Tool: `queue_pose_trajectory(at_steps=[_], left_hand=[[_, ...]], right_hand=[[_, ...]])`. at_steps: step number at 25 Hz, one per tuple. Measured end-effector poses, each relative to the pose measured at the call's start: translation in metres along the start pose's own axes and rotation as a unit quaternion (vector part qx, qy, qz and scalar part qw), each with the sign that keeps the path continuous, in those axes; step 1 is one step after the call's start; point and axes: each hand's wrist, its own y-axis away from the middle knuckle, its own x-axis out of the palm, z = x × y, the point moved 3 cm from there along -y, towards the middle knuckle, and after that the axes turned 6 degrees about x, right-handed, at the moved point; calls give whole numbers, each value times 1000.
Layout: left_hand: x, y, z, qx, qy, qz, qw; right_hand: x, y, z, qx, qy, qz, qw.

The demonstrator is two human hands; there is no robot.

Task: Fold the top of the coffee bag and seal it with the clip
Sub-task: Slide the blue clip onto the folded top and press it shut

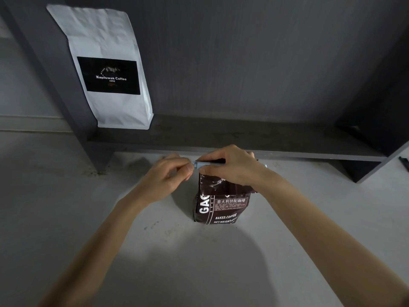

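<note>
A dark brown coffee bag (221, 204) with white lettering stands upright on the pale table, its top folded over. A long pale blue clip (205, 164) lies across the folded top. My right hand (230, 167) is closed over the fold and the clip from above, hiding most of the clip. My left hand (170, 176) pinches the clip's left end with thumb and fingers. The clip's right tip (264, 166) peeks out past my right wrist.
A white coffee bag (106, 69) with a black label leans upright on a low dark shelf (243, 138) behind the brown bag. The shelf's dark back wall and side panels rise close behind my hands. A small dark object (404, 162) lies at the far right edge.
</note>
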Motion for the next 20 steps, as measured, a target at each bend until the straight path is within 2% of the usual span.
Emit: queue_pose_trajectory(at_steps=[2, 11, 14, 20], left_hand=[[-1, -1, 0, 2, -30, -32, 999], [4, -2, -3, 31, -142, -89, 985], [10, 1, -6, 22, -138, -117, 983], [3, -2, 0, 23, -115, -39, 992]], right_hand=[[1, 0, 1, 6, -8, 0, 1000], [7, 0, 5, 1, -27, -76, 997], [10, 2, 5, -11, -25, -97, 995], [4, 1, 0, -13, -44, -65, 997]])
